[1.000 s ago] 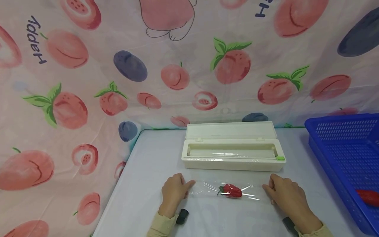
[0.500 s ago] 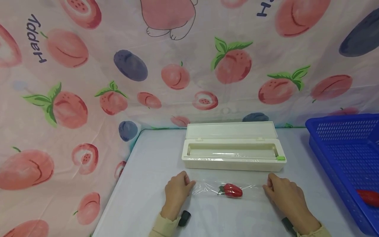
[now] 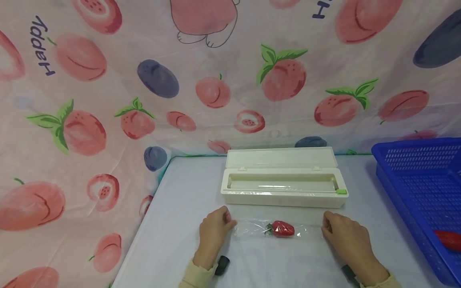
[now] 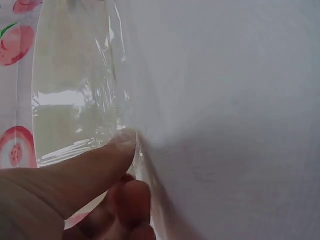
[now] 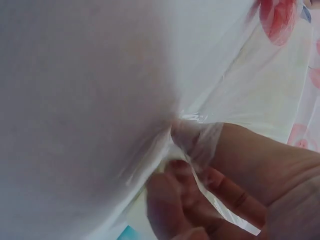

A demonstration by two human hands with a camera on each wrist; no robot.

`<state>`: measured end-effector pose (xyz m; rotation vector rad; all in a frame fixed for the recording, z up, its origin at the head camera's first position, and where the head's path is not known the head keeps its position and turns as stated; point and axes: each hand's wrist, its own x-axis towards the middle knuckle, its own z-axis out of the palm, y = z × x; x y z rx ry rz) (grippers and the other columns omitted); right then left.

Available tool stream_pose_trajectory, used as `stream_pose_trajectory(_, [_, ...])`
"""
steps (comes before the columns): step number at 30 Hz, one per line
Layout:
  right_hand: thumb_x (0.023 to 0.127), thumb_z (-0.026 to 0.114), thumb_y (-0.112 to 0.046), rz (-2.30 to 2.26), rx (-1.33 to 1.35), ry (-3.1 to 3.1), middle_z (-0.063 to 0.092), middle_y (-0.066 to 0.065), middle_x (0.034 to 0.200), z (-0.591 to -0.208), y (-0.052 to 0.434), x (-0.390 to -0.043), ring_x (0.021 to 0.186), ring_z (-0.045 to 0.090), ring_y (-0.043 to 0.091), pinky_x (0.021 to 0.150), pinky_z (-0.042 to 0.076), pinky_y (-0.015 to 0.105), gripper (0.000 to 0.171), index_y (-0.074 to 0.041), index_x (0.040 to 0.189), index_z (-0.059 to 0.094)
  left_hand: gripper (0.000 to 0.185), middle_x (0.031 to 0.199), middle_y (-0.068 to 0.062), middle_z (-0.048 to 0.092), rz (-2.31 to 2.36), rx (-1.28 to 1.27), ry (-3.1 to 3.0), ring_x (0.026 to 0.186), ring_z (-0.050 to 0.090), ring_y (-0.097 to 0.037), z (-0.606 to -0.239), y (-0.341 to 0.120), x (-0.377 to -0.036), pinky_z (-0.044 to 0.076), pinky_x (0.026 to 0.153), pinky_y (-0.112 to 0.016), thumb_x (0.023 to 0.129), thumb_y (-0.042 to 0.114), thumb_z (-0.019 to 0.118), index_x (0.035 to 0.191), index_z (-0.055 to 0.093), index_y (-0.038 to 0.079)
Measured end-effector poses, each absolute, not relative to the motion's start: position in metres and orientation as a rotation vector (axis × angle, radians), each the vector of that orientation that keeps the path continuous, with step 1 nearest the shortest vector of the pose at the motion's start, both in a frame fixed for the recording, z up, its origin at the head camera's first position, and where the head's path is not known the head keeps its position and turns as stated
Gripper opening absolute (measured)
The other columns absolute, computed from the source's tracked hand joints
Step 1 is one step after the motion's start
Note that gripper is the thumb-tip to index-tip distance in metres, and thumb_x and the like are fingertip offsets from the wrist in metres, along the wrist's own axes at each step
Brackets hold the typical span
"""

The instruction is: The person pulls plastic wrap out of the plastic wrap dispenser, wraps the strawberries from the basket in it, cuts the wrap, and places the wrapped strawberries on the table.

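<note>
A red strawberry (image 3: pixel 283 229) with a green leafy top lies wrapped in clear plastic film (image 3: pixel 250 228) in front of the white box. My left hand (image 3: pixel 213 234) pinches the film's left end between thumb and fingers; in the left wrist view the film (image 4: pixel 107 95) creases toward the thumb tip. At the other end my right hand (image 3: pixel 347 238) pinches the film, and the right wrist view shows it clinging over the thumb. Part of the strawberry (image 5: pixel 278 20) appears at the top of that view.
Behind the strawberry stands a cream-white film dispenser box (image 3: pixel 284 200) with its lid raised and a green slider (image 3: pixel 341 192). A blue plastic basket (image 3: pixel 399 216) at the right holds a red item (image 3: pixel 448 240). Fruit-printed cloth (image 3: pixel 216 92) covers the back and left.
My left hand has shifted slightly right and away from me, with its fingers drawn closer together. The strawberry in the film has rolled or lifted slightly away from me. The right hand has barely moved.
</note>
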<state>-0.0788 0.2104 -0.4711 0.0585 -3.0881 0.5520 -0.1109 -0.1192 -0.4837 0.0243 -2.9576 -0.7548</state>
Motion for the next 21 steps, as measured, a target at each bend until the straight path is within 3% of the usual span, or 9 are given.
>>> stream_pose_trajectory(9, [0.080,0.075,-0.008,0.510,0.114,-3.043,0.045,-0.005,0.064,-0.473,0.213,-0.076,0.055,0.042,0.013,0.045,0.033,0.030,0.021,-0.015,0.072,0.057,0.011,0.067,0.013,0.064,-0.711,-0.091,-2.915,0.058,0.050,0.000,-0.483,-0.121,-0.106,0.039,0.052,-0.021,0.074,0.022,0.086,0.075,0.075,0.022])
stream_pose_trajectory(15, [0.082,0.075,-0.010,0.541,0.087,-3.131,0.057,-0.003,0.073,-0.466,0.218,-0.077,0.061,0.053,0.014,0.050,0.043,0.035,0.012,-0.011,0.089,0.065,0.008,0.071,0.013,0.069,-0.735,-0.146,-2.916,0.059,0.055,0.001,-0.477,-0.127,-0.104,0.040,0.052,-0.019,0.075,0.020,0.085,0.080,0.079,0.022])
stream_pose_trajectory(21, [0.083,0.079,-0.015,0.554,0.307,-2.988,0.065,0.000,0.092,-0.460,0.213,-0.074,0.084,0.063,0.019,0.070,0.055,0.044,0.016,-0.012,0.094,0.068,0.010,0.077,0.013,0.068,-0.796,-0.360,-2.843,0.067,0.058,0.000,-0.463,-0.123,-0.098,0.046,0.060,-0.018,0.078,0.020,0.084,0.086,0.078,0.019])
